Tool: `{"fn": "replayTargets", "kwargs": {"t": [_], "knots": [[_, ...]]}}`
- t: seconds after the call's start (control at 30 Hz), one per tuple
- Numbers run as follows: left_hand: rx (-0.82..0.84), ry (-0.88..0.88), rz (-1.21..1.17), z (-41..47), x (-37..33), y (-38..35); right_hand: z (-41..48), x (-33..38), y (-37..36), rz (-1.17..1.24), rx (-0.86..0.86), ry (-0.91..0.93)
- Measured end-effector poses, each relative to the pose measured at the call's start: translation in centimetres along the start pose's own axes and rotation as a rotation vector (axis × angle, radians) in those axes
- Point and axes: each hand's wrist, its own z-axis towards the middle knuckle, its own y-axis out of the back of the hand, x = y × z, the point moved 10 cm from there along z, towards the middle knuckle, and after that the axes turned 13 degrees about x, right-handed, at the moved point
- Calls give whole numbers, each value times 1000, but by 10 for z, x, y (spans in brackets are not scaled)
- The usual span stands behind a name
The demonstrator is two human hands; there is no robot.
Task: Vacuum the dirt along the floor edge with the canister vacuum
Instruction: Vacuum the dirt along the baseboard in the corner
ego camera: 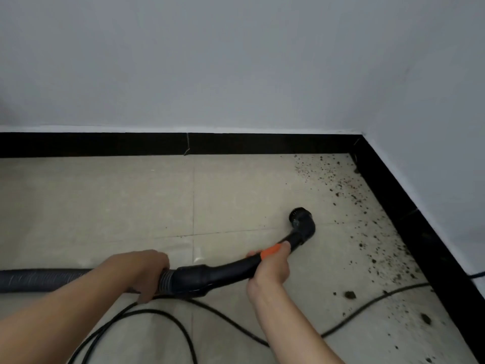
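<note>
Gripping grey hose (pixel 39 281) in left hand (pixel 147 271), curved handle (pixel 231 269) in right hand (pixel 270 266); nozzle (pixel 301 219) near dirt (pixel 378 258) by black skirting (pixel 393 206), black cord (pixel 367 303) crossing it.

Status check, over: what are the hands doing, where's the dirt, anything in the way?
Left hand grips ribbed grey hose; right hand grips curved black vacuum tube. Dark dirt scattered along right black skirting. Black cable loops across tiles.

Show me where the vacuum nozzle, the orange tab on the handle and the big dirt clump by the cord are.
vacuum nozzle (pixel 300 216), head view, on its round black mouth.
orange tab (pixel 271 251), head view, on its top face.
dirt clump (pixel 349 294), head view, on the clump's middle.
</note>
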Motion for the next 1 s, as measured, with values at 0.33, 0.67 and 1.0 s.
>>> {"fn": "replayTargets", "kwargs": {"t": [0.33, 0.67, 1.0], "knots": [[59, 86, 73, -20, 20, -45, -38, -36, 10, 13, 47, -70], [-92, 95, -97, -50, 55, -47, -47, -56, -23, -32, 71, -129], [-65, 184, -82, -56, 65, -31, -34, -46, -70, -78, 154, -146]]}}
